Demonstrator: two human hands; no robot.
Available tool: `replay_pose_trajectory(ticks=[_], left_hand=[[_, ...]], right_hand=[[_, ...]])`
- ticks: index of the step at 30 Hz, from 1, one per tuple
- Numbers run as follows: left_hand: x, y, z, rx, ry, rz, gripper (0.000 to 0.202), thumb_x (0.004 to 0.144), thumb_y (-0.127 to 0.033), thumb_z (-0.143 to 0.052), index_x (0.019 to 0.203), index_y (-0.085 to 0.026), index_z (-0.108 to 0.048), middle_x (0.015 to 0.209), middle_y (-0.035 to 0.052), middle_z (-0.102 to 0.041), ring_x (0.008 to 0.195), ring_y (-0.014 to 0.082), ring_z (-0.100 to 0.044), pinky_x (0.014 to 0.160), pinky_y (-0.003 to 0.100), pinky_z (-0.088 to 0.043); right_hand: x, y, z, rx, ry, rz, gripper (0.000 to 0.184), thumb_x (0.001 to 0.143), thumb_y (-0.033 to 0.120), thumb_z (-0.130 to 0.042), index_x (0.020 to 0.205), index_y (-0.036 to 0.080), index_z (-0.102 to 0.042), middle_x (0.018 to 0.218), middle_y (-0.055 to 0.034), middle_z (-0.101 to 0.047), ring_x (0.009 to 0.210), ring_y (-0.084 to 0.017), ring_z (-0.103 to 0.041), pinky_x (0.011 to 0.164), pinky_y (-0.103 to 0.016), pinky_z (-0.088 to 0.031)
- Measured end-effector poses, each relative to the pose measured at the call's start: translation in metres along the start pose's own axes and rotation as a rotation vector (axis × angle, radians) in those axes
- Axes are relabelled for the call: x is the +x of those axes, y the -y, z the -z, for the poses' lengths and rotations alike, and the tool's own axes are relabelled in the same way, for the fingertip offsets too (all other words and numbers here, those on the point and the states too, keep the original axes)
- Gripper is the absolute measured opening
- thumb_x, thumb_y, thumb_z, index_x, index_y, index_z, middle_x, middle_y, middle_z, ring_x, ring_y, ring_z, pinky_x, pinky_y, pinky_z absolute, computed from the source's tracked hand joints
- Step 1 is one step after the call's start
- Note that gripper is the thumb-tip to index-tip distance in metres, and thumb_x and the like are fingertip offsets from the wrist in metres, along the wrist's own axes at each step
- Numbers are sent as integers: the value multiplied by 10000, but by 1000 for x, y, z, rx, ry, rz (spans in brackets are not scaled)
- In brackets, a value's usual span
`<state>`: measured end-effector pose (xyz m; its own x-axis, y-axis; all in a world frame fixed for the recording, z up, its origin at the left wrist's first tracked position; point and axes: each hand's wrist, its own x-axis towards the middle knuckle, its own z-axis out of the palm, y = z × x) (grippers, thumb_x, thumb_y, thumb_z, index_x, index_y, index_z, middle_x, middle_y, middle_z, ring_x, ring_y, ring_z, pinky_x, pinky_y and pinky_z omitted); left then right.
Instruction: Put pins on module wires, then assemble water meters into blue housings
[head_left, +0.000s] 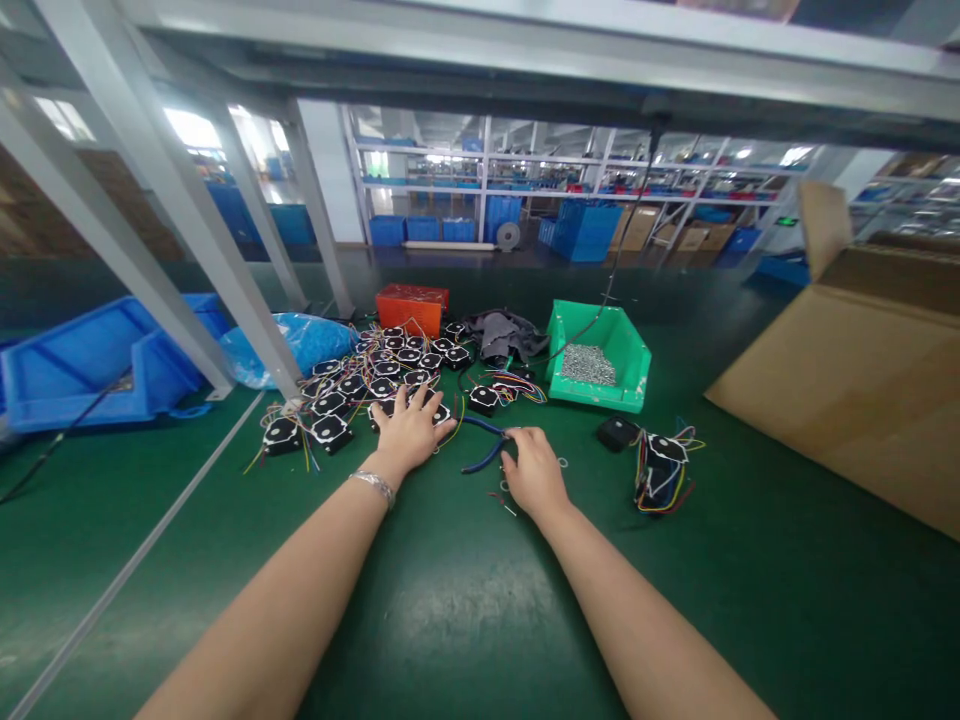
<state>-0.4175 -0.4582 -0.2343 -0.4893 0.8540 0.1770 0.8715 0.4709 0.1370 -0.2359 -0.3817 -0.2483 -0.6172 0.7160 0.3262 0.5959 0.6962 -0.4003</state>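
My left hand lies with its fingers spread over the near edge of a cluster of black motor-like parts with white-edged faces and coloured wires. The parts under that palm are partly hidden. My right hand is closed around the head end of a pair of pliers, whose blue handles point left and lie apart on the green surface. The jaws are hidden by the fingers. Small pale rings and a short bit of wire lie close to my right hand.
A green bin holds small metal pieces. Behind the cluster stand a red bin and a dark cloth. More wired parts lie right, near a cardboard box. Metal posts and a blue bin are left.
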Motion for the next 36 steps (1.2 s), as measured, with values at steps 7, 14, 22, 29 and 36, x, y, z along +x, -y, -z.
replay_pose_trajectory(ticks=[7, 14, 22, 29, 36], left_hand=[[13, -14, 17, -12, -141, 62, 568, 767, -603, -306, 1110, -225, -554, 1238, 118, -481, 1185, 355, -287, 907, 596, -206], [38, -71, 11, 38, -200, -30, 585, 733, -581, -415, 888, -64, -641, 966, 201, -573, 1003, 334, -416, 852, 446, -263], [42, -83, 1, -31, -114, -84, 443, 674, -475, -578, 879, -84, -615, 899, 163, -620, 949, 299, -473, 852, 418, -283], [0, -65, 59, -996, -233, 105, 493, 706, -415, -566, 1082, -100, -519, 980, 110, -601, 874, 215, -537, 781, 346, -409], [-72, -32, 84, -2102, 148, 476, 599, 793, -605, -243, 992, -134, -556, 892, 120, -623, 670, 147, -569, 599, 269, -480]], right_hand=[[2, 4, 7, -79, -60, -81, 309, 742, 42, -387, 941, 183, -578, 901, -78, -500, 894, -185, -482, 782, -292, -354], [6, -6, 14, -130, -150, -133, 309, 721, 32, -355, 900, 171, -565, 868, -81, -517, 880, -203, -477, 773, -321, -312], [18, -43, 25, -128, -261, -317, 353, 690, 29, -339, 945, 147, -554, 899, -94, -526, 895, -211, -483, 724, -315, -322], [20, -46, 19, -106, -174, -354, 351, 703, 36, -339, 975, 130, -540, 935, -110, -521, 885, -205, -504, 741, -300, -367], [16, -40, 16, -83, -85, -264, 306, 730, 47, -361, 932, 168, -556, 915, -79, -564, 836, -180, -549, 697, -275, -402]])
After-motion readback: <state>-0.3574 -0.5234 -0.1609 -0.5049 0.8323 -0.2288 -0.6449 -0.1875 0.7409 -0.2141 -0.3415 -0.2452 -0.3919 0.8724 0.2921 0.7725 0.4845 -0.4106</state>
